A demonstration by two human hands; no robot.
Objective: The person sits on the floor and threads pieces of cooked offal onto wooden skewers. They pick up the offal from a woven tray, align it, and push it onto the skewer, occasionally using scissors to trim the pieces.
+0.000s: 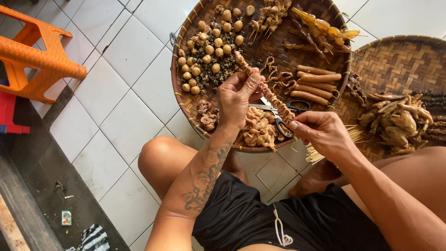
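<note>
While the left hand [238, 97] pinches the meat on the skewer [267, 90], the right hand [320, 132] grips its lower end, both above a round tray [183, 100] holding scissors [283, 111] and meatballs [211, 49].

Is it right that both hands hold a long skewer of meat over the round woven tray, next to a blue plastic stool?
Not quite. The stool is orange, not blue. The head view shows the left hand and right hand holding the skewer over the woven tray.
</note>
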